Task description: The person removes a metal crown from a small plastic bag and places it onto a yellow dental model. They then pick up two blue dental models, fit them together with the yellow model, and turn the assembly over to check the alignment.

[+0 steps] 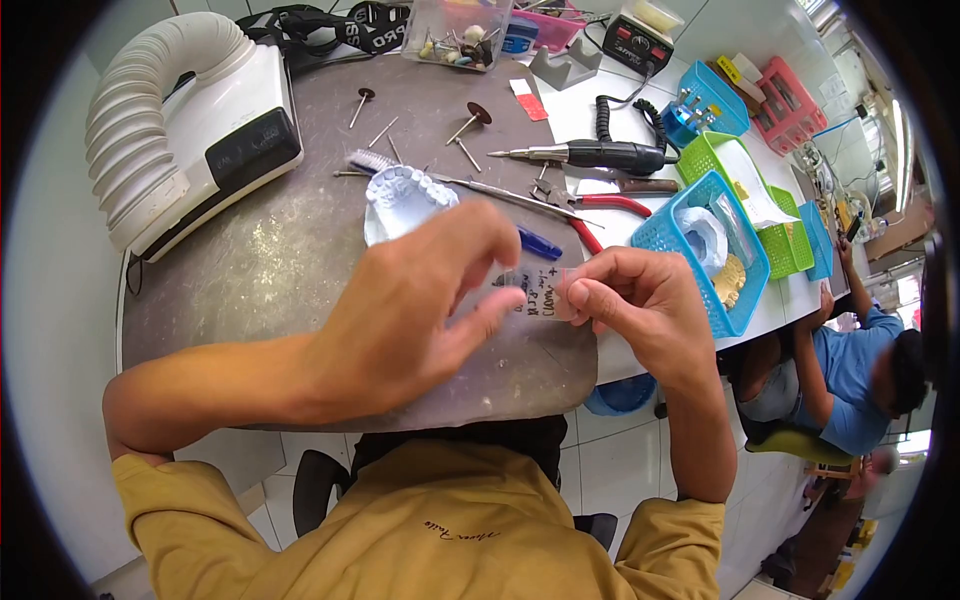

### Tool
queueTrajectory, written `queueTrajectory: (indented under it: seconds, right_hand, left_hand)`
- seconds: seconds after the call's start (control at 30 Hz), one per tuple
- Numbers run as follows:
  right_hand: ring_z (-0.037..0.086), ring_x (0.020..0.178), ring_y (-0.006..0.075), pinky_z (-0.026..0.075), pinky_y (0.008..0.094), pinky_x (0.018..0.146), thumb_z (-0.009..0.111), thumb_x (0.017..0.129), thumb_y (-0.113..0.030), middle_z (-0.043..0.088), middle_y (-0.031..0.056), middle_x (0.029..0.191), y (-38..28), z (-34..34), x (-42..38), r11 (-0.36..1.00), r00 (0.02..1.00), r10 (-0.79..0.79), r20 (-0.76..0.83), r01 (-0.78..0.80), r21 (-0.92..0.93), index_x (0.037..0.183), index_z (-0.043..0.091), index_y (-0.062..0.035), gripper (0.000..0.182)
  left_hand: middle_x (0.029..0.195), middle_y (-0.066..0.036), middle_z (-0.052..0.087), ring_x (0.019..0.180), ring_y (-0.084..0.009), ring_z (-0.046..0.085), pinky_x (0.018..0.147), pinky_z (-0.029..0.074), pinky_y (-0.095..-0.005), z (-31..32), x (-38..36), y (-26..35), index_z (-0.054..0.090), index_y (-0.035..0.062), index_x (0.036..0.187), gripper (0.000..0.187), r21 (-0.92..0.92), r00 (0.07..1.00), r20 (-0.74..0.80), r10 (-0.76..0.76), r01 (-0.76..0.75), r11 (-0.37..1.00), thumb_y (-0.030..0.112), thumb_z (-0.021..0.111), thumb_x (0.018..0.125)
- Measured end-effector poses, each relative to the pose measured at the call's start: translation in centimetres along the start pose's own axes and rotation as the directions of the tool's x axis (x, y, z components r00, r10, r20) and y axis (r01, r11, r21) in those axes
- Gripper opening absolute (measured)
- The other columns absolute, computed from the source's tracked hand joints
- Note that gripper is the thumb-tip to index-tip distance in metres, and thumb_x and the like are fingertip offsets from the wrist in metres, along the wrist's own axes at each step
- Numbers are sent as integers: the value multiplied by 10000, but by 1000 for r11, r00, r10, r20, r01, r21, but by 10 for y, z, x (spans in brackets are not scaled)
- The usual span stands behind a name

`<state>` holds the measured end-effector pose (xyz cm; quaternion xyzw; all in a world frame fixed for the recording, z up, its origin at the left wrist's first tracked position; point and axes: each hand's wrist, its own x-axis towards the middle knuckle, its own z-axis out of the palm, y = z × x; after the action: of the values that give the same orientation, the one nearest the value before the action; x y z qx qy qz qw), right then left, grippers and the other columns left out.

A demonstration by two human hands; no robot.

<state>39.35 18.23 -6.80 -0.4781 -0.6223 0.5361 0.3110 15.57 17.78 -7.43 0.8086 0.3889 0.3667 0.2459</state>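
My right hand [645, 305] pinches the right end of a small clear plastic bag [543, 293] with dark handwriting on it. At the bag's left end is my left hand [425, 295], its thumb and curled fingers apart, with a gap between them. Whether its fingertips touch the bag is hard to tell. Behind the left hand a white plaster dental model [405, 195] stands on the grey mat, partly covered by the hand. A blue pen [540, 243] lies just beyond the bag.
A white machine with a ribbed hose [215, 120] stands left. Beyond my hands lie a rotary handpiece [600, 153], red-handled pliers [615, 203] and several burs. A blue basket [745, 290] with plaster models stands right. Another person [855, 365] sits far right.
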Motion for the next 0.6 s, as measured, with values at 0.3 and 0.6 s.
queueTrajectory:
  seconds: [0.3,0.6]
  right_hand:
    - [662,647,106,519,243,598,765,843,-50,711,74,757,6,30,-8,866,904,-395,-165,307,-395,841,708,7,81]
    - [645,620,181,507,288,558,805,780,-53,665,60,749,6,36,-9,547,740,-669,-73,423,-723,846,691,-30,134]
  left_hand:
    - [748,-35,654,647,-54,593,582,483,-232,14,-6,2,647,-17,963,169,-368,951,241,-192,272,889,151,665,976]
    - [774,-44,674,675,-66,622,614,525,-243,15,-6,-1,640,-32,948,181,-372,950,241,-197,278,886,132,599,1011]
